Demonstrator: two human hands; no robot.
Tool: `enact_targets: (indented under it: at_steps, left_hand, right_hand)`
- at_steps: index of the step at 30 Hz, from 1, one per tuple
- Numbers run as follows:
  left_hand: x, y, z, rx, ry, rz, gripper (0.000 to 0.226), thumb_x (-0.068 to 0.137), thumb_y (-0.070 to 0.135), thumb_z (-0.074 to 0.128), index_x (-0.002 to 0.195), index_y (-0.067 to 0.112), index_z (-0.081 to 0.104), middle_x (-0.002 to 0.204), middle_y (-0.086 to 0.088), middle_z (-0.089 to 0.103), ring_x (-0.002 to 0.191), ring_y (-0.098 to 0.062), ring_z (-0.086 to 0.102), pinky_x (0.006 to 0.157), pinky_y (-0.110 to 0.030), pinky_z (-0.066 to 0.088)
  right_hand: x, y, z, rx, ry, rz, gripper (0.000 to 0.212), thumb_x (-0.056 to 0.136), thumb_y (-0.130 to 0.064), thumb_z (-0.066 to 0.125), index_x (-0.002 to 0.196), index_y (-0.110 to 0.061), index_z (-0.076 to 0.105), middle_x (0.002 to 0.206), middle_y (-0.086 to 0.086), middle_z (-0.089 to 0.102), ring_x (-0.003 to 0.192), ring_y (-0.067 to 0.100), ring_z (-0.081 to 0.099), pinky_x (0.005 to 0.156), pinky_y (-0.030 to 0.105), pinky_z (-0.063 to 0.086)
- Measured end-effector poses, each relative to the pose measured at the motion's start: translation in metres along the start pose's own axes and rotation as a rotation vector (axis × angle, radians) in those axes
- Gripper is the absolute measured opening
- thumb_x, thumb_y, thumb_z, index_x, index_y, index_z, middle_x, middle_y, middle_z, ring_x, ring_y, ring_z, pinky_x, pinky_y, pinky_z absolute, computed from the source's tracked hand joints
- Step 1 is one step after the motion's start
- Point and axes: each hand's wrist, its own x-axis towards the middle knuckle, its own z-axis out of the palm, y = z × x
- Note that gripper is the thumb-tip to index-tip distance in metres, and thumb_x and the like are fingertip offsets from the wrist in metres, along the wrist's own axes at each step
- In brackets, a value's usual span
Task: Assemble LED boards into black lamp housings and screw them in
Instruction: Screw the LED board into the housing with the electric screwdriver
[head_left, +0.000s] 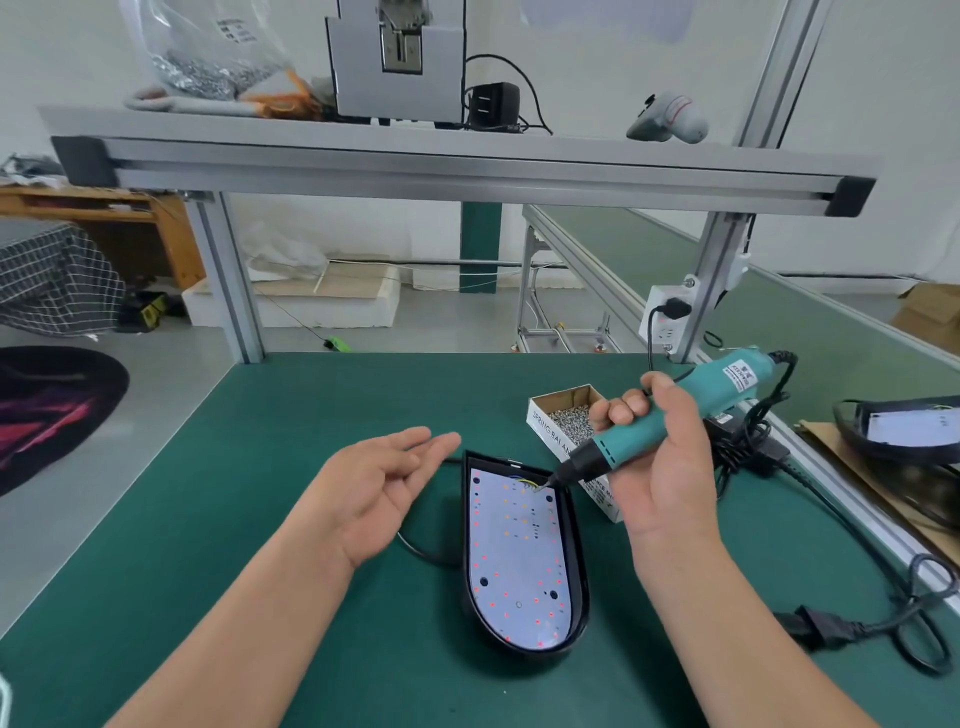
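Two hands (379, 483) (670, 467), two black housings (581, 571) (852, 431), one screwdriver (722, 376), one box of screws (543, 418).

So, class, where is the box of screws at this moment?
In the head view the box of screws stands on the green table, right of centre, just behind the black lamp housing and partly hidden by the right hand.

The lamp housing (581, 571) was glossy black plastic, its LED board (514, 561) smooth and white; the table (260, 519) wore matt green matting; the screw box (540, 415) was cardboard.
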Motion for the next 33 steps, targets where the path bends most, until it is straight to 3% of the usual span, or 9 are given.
enact_targets:
  at_steps: [3,8,12,15,17,21,27,30,33]
  left_hand:
    - [0.0,-0.004,0.001,-0.115,-0.009,-0.014,0.04,0.101,-0.023,0.029,0.136,-0.021,0.048,0.131,-0.042,0.06,0.106,-0.046,0.075,0.086,-0.039,0.065]
    - [0.002,-0.005,0.003,-0.191,0.05,0.029,0.027,0.108,-0.009,0.046,0.134,-0.015,0.05,0.143,-0.027,0.058,0.105,-0.04,0.077,0.075,-0.03,0.066]
    - [0.0,-0.003,0.005,-0.295,0.075,0.024,0.036,0.109,-0.008,0.042,0.145,-0.011,0.043,0.141,-0.03,0.054,0.109,-0.045,0.073,0.086,-0.04,0.064]
    - [-0.007,-0.005,0.01,-0.201,-0.014,0.008,0.026,0.108,-0.009,0.041,0.132,-0.018,0.05,0.128,-0.036,0.066,0.103,-0.038,0.078,0.079,-0.032,0.066]
    - [-0.012,-0.009,0.013,-0.072,-0.078,0.036,0.024,0.11,-0.005,0.042,0.128,-0.015,0.053,0.115,-0.03,0.075,0.095,-0.029,0.081,0.067,-0.027,0.065]
    - [-0.02,-0.014,0.017,0.254,-0.224,0.08,0.018,0.113,0.011,0.046,0.124,-0.002,0.051,0.114,-0.023,0.078,0.081,-0.022,0.08,0.059,-0.029,0.064]
    - [-0.025,-0.025,0.019,0.62,-0.287,0.206,0.009,0.099,0.013,0.072,0.094,0.015,0.079,0.086,-0.01,0.072,0.06,-0.015,0.059,0.047,-0.023,0.046]
    - [-0.025,-0.025,0.019,0.659,-0.277,0.216,0.008,0.093,0.009,0.077,0.095,0.014,0.083,0.079,-0.012,0.068,0.062,-0.018,0.057,0.05,-0.023,0.047]
    - [-0.026,-0.023,0.019,0.661,-0.3,0.192,0.01,0.092,0.006,0.078,0.098,0.012,0.083,0.088,-0.016,0.076,0.072,-0.02,0.071,0.058,-0.024,0.055]
  right_hand:
    - [-0.002,0.004,0.002,-0.008,-0.019,0.011,0.009,0.096,-0.016,0.068,0.096,-0.014,0.06,0.071,0.0,0.049,0.062,0.016,0.05,0.078,0.035,0.057]
    - [-0.005,0.007,0.003,-0.015,-0.013,0.025,0.012,0.093,-0.017,0.071,0.094,-0.014,0.06,0.072,0.001,0.048,0.062,0.016,0.049,0.078,0.036,0.057]
    - [-0.005,0.007,0.003,-0.003,-0.003,0.03,0.012,0.093,-0.016,0.07,0.096,-0.013,0.059,0.072,0.0,0.048,0.062,0.016,0.048,0.078,0.036,0.057]
    - [-0.006,0.007,0.004,-0.005,-0.001,0.031,0.011,0.093,-0.016,0.07,0.096,-0.013,0.059,0.072,0.0,0.048,0.062,0.016,0.048,0.077,0.036,0.057]
    - [-0.006,0.007,0.005,-0.004,-0.003,0.028,0.01,0.094,-0.016,0.069,0.096,-0.013,0.059,0.072,0.0,0.048,0.062,0.016,0.048,0.077,0.036,0.057]
    - [-0.01,0.005,0.009,0.037,-0.016,0.029,0.007,0.096,-0.016,0.067,0.094,-0.013,0.062,0.072,0.0,0.048,0.062,0.015,0.049,0.079,0.035,0.057]
    - [-0.014,-0.003,0.018,0.13,-0.053,0.009,0.007,0.097,-0.017,0.064,0.091,-0.014,0.064,0.073,-0.002,0.047,0.061,0.014,0.048,0.08,0.034,0.057]
    - [-0.015,-0.007,0.02,0.156,-0.06,-0.011,0.01,0.098,-0.019,0.065,0.089,-0.014,0.066,0.073,-0.002,0.047,0.061,0.014,0.048,0.08,0.034,0.056]
    - [-0.016,-0.008,0.022,0.165,-0.057,-0.016,0.011,0.098,-0.019,0.065,0.088,-0.014,0.066,0.073,-0.002,0.047,0.06,0.014,0.049,0.08,0.034,0.057]
